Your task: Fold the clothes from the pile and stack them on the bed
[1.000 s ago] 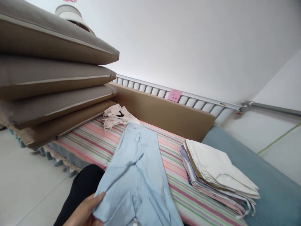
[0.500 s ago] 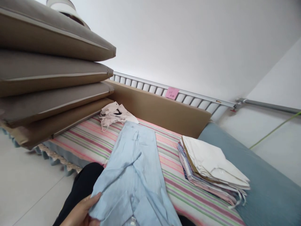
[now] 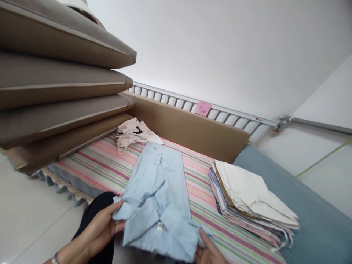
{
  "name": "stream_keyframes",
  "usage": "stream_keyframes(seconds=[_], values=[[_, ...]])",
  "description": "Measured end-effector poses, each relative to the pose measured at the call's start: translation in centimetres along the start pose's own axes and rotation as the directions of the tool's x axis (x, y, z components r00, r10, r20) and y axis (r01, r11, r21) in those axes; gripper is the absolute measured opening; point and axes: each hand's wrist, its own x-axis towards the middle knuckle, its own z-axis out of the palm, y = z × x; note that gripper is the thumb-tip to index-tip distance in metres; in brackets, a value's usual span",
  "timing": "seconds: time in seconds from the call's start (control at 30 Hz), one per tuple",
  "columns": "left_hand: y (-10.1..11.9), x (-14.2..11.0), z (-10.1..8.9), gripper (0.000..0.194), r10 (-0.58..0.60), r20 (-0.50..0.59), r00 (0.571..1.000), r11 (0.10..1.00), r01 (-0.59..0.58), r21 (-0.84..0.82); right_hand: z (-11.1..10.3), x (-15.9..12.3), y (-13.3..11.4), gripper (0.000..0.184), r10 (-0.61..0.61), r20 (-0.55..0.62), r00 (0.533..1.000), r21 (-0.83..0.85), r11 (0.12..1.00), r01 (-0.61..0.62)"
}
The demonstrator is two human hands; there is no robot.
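Observation:
A light blue shirt lies lengthwise on the striped sheet, its collar end toward me and a small white label at the neck. Closed on the shirt's left edge near the collar is my left hand, thumb on top of the cloth. My right hand pinches the opposite edge near the bottom of the view; part of it is cut off by the frame. Between the two hands the collar end is lifted a little and bends down toward me. The fingertips under the cloth are hidden.
Right of the shirt is a stack of folded clothes, white on top. A crumpled pale pink garment lies at the back. Thick brown cushions are piled at left. Behind the bed stand a brown board and a radiator.
My right hand has come into view holding the right edge of the shirt. The collar end has been drawn up and folded over, bringing the neck label into fuller view.

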Motion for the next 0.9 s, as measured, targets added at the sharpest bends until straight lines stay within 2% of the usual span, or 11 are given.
stream_keyframes(seconds=[0.1, 0.2, 0.37, 0.47, 0.53, 0.57, 0.6, 0.67, 0.77, 0.83, 0.9], values=[[1.4, 2.7, 1.3, 0.02, 0.014, -0.005, 1.0, 0.998, -0.014, -0.058, 1.6, 3.1, -2.4, 0.028, 0.01, 0.028, 1.0, 0.133, 0.991, -0.014], [2.3, 6.4, 2.7, 0.014, 0.024, 0.002, 1.0, 0.994, -0.023, -0.103, 3.3, 7.2, -4.1, 0.012, -0.011, -0.059, 0.998, 0.255, 0.967, 0.026], [3.7, 13.7, 5.3, 0.019, 0.05, 0.013, 0.999, 0.991, -0.048, -0.128, 5.2, 14.4, -5.6, 0.003, -0.076, -0.154, 0.985, 0.25, 0.961, 0.114], [4.7, 16.9, 5.5, 0.029, 0.126, 0.027, 0.992, 0.988, -0.123, -0.097, 4.9, 17.0, -5.5, 0.015, -0.175, -0.134, 0.975, 0.143, 0.97, 0.194], [5.0, 17.8, 4.7, 0.032, 0.267, 0.001, 0.964, 0.964, -0.267, -0.006, 4.0, 17.8, -4.8, 0.035, -0.298, -0.142, 0.944, -0.07, 0.954, 0.291], [4.8, 17.8, 4.2, 0.033, 0.358, 0.009, 0.934, 0.931, -0.358, 0.074, 3.5, 18.0, -4.3, 0.043, -0.376, -0.15, 0.914, -0.232, 0.912, 0.338], [4.5, 17.6, 3.7, 0.032, 0.44, 0.046, 0.897, 0.881, -0.441, 0.173, 3.1, 18.0, -3.7, 0.048, -0.46, -0.139, 0.877, -0.409, 0.833, 0.372], [3.1, 16.9, 3.2, 0.033, 0.547, 0.179, 0.818, 0.726, -0.57, 0.386, 2.6, 18.1, -2.3, 0.048, -0.602, -0.018, 0.798, -0.702, 0.576, 0.419], [0.5, 16.2, 3.2, 0.037, 0.541, 0.455, 0.708, 0.354, -0.682, 0.64, 2.6, 18.3, -0.1, 0.044, -0.664, 0.241, 0.708, -0.883, 0.151, 0.443], [-1.1, 16.6, 3.4, 0.042, 0.455, 0.603, 0.656, 0.051, -0.695, 0.717, 2.6, 18.7, 1.2, 0.045, -0.619, 0.302, 0.725, -0.935, -0.046, 0.351], [-2.2, 17.7, 3.2, 0.047, 0.37, 0.667, 0.647, -0.2, -0.646, 0.737, 2.2, 19.1, 2.2, 0.047, -0.564, 0.276, 0.778, -0.961, -0.165, 0.221]])
